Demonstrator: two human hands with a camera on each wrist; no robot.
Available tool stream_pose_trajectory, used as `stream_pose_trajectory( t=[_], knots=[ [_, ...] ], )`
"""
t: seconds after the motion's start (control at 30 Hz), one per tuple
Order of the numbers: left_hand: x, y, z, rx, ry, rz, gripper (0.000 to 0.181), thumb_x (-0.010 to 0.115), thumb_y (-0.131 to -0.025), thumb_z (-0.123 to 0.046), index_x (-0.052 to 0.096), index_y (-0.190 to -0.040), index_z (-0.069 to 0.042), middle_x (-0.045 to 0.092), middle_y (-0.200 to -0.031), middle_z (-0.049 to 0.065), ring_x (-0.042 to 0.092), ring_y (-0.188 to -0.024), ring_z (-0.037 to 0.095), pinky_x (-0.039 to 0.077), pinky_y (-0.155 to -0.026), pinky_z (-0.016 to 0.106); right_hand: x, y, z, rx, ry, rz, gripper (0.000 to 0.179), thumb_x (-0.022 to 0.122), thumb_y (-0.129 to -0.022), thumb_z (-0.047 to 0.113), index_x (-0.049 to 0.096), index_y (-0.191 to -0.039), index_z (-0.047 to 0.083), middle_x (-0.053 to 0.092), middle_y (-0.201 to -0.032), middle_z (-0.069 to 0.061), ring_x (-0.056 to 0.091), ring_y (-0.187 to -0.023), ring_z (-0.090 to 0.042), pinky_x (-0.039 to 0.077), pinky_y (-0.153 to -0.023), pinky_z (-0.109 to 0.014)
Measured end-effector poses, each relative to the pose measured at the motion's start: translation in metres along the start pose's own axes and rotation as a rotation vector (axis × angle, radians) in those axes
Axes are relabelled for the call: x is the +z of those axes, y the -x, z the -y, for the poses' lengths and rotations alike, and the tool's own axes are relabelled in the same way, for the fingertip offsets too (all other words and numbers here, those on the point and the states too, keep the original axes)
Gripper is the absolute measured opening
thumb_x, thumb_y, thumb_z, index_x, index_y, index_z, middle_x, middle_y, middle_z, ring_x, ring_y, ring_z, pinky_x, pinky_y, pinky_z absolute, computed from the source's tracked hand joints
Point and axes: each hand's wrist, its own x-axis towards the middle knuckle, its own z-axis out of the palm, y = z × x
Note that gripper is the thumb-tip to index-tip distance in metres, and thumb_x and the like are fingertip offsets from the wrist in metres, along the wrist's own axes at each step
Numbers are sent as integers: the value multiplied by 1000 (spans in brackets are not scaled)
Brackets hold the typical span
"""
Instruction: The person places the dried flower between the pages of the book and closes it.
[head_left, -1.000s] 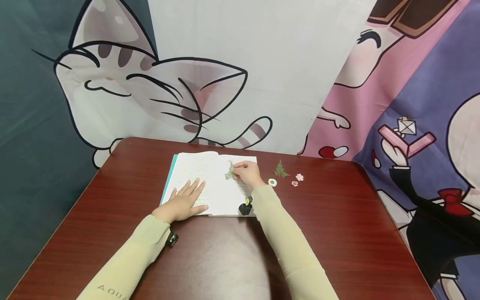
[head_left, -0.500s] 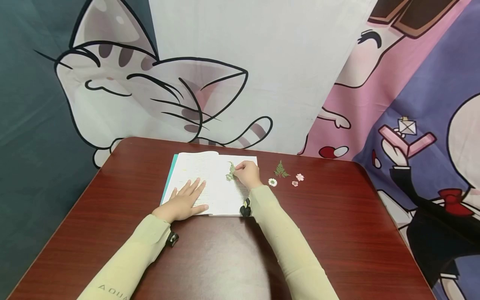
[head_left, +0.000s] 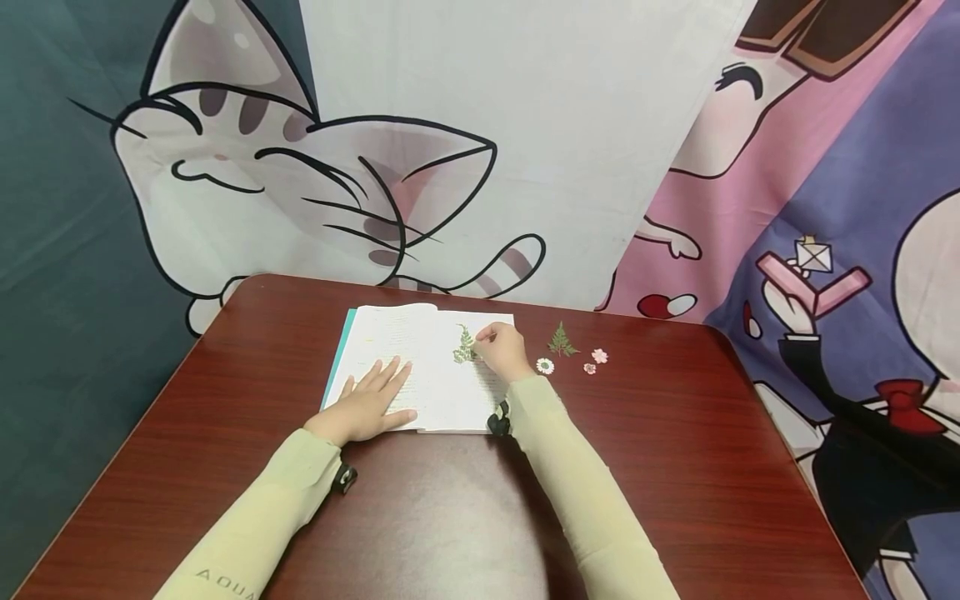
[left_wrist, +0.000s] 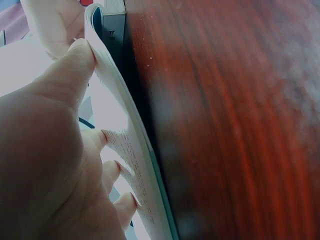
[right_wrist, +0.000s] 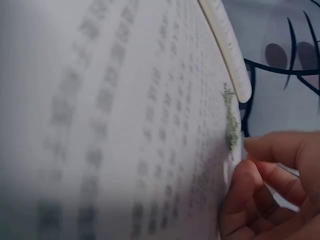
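Observation:
An open book (head_left: 472, 400) with a teal cover lies on the table. My left hand (head_left: 365, 410) is spread flat over its left page, thumb near the lower edge by the spine; in the left wrist view its fingertips (left_wrist: 131, 201) press on the paper. A pressed green fern leaf (head_left: 464, 344) lies on the upper right page. My right hand (head_left: 504, 350) is just right of this fern leaf, fingers loosely bent. In the right wrist view, thumb and forefinger stand slightly apart beside the leaf (right_wrist: 231, 125), with nothing visible between them.
On the table (head_left: 420, 517), right of the book, lie a second fern leaf (head_left: 561, 340), a white pressed daisy (head_left: 545, 366) and two pink pressed flowers, one larger (head_left: 599, 356) and one smaller (head_left: 589, 368). A cartoon-printed cloth (head_left: 585, 150) hangs behind the table.
My right hand has drawn back a little to the right, leaving more of the fern leaf on the page uncovered. The leaf has shifted slightly right. My left hand has stayed put.

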Motion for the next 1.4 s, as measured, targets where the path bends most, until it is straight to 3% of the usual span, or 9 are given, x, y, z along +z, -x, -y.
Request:
stream_pose_trajectory(
  t=[0.27,0.53,0.8,1.07,1.4],
  knots=[
    [0,1,-1,3,-2,-1,83,52,-102,-53,16,-164,-10,9,-169,16,4,-154,43,3,-113,75,-19,16,1,-85,-16,-14,10,63,-93,9,70,-101,5,65,-87,-8,56,-77,-22,47,-72,-36],
    [0,1,1,-2,-6,-1,83,52,-102,-53,16,-164,-10,8,-170,15,3,-154,42,3,-114,74,-34,38,-7,-18,-54,-66,20,64,-93,10,71,-110,2,67,-95,-10,58,-81,-23,47,-69,-34],
    [4,0,4,4,14,6,86,52,-101,-56,14,-164,-11,5,-170,14,0,-154,42,-1,-114,73,-40,53,-22,46,-6,-142,26,69,-91,11,70,-115,0,68,-95,-11,60,-83,-25,53,-74,-38],
    [-1,2,0,6,3,1,83,53,-102,-53,15,-164,-10,8,-169,16,3,-154,43,2,-114,74,-40,64,-28,115,74,-86,42,73,-90,17,65,-124,-8,69,-109,-22,66,-99,-36,54,-86,-49],
    [1,0,1,2,2,4,83,51,-103,-54,15,-164,-10,7,-170,16,3,-154,42,2,-114,74,-31,68,-30,100,127,-82,48,77,-84,13,65,-124,-10,69,-103,-21,66,-96,-35,54,-85,-49]
  ],
)
